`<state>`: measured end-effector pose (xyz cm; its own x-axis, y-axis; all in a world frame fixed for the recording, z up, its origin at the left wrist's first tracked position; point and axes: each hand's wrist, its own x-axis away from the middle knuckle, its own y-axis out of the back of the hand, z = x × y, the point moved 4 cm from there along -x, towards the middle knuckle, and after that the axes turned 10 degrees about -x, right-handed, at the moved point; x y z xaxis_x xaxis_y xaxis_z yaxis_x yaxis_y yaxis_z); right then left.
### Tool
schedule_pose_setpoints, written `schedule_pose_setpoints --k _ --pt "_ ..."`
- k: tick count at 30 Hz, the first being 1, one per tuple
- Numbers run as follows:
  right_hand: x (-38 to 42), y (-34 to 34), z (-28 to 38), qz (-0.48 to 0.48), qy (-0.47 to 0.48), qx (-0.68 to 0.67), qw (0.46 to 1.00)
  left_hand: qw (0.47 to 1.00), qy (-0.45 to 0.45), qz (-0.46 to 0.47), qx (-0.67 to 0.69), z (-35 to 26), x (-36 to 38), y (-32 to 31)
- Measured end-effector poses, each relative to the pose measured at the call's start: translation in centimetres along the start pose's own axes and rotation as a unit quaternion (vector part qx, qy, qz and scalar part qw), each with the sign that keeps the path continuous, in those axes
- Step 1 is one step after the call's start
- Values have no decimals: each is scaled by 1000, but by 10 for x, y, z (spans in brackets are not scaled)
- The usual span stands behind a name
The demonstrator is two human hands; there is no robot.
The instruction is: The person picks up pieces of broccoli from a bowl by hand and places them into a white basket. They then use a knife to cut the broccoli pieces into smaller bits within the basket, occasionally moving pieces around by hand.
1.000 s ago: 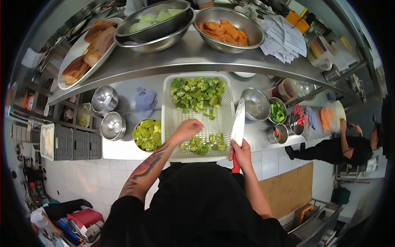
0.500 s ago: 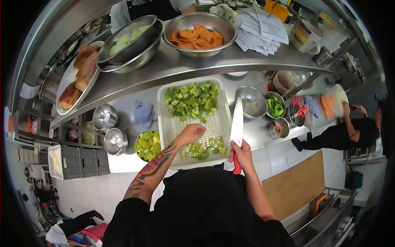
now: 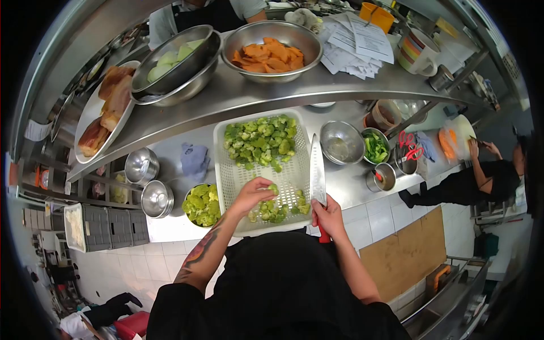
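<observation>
My left hand (image 3: 255, 195) is over the white perforated basket (image 3: 222, 170), its fingertips closed on a small green broccoli floret (image 3: 274, 188). In my right hand (image 3: 330, 216) is a large kitchen knife (image 3: 317, 170) with a red handle, its blade pointing away from me along the basket's right side. A big heap of broccoli florets (image 3: 260, 139) fills the far end of the basket. A smaller group of florets (image 3: 273, 212) lies at the near end, beneath my left hand. Just left of the basket stands a bowl of yellowish-green florets (image 3: 202, 205).
Metal bowls (image 3: 157, 198) stand at left beside a blue cloth (image 3: 195, 161). To the right are another metal bowl (image 3: 342, 143), a bowl of leafy greens (image 3: 375, 146) and red-handled scissors (image 3: 411, 148). An overhead shelf (image 3: 238, 96) holds a bowl of orange slices (image 3: 269, 55). A co-worker (image 3: 487, 178) stands at right.
My left hand has shifted slightly and now pinches a floret at its fingertips. The knife has swung left, its blade now closer to the basket's right rim.
</observation>
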<state>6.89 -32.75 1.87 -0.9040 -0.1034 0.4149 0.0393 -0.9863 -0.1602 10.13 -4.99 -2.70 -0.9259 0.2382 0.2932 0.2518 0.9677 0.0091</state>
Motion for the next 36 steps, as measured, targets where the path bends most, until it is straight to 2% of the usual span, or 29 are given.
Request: schedule_pose_setpoints --k 1,2,4,5,7,9,11,17,24,31,33,36 --pt "1 -4 0 7 1 2 1000 988 30 -35 148 -7 17 12" --pt "2 -8 4 20 48 106 993 988 28 -43 149 -10 30 21" --pt "7 -27 21 48 139 294 945 980 36 -90 173 -9 55 39" --pt "8 -38 27 57 140 295 943 979 34 -99 175 -5 65 44" --pt "17 -80 56 79 317 378 866 962 -12 -129 241 1 85 51" --pt "15 -117 64 111 329 387 854 946 -43 -152 285 4 102 50" --pt "16 -153 67 184 409 401 799 925 -76 -176 328 -2 117 47" --pt "26 -217 53 284 433 411 750 885 -85 -301 346 -7 169 48" --pt "34 -252 35 354 426 419 720 849 -65 -345 395 16 204 58" --pt "23 -267 14 366 430 442 697 834 -74 -344 426 32 215 72" --pt "7 -266 0 334 397 474 711 830 -37 -337 442 36 214 77" --pt "4 -262 -1 318 385 455 738 831 -10 -345 435 42 215 82"
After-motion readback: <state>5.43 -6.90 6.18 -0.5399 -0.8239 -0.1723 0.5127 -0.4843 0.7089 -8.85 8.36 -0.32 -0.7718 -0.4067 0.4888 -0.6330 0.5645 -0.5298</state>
